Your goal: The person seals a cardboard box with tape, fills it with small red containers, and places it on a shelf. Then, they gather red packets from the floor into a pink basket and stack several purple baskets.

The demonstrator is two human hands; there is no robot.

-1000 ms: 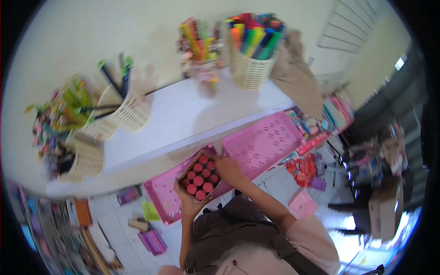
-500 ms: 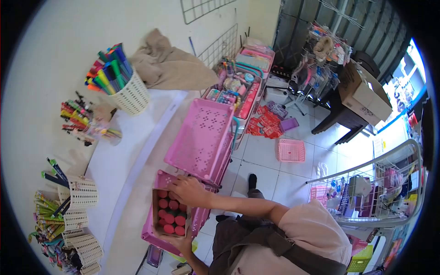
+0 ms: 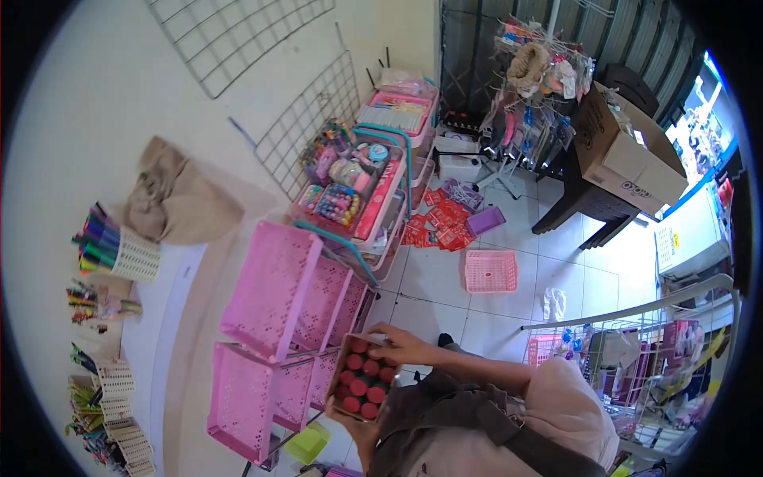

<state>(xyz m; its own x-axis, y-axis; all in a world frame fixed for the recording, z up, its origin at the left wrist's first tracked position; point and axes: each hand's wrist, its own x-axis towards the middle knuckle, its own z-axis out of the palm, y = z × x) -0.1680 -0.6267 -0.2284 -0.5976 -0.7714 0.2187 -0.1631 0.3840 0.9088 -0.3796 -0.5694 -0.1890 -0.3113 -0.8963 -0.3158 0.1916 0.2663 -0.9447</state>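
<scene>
I hold a small open cardboard box (image 3: 364,380) filled with several red-capped items, close to my body. My right hand (image 3: 401,347) grips its upper right edge, fingers curled over the rim. My left hand (image 3: 359,425) supports the box from underneath at its near end, mostly hidden by the box. The box hangs beside the right edge of a pink perforated tray rack (image 3: 274,334), apart from it.
A white counter (image 3: 155,318) at left carries cream baskets of markers (image 3: 115,250) and a beige cloth (image 3: 171,203). A teal trolley of stationery (image 3: 358,183) stands beyond the rack. A pink basket (image 3: 490,271), red packets and a cardboard carton (image 3: 624,163) sit on the tiled floor area.
My view has swung right, away from the counter. The box has come off the pink tray and nearer my body, both hands still on it.
</scene>
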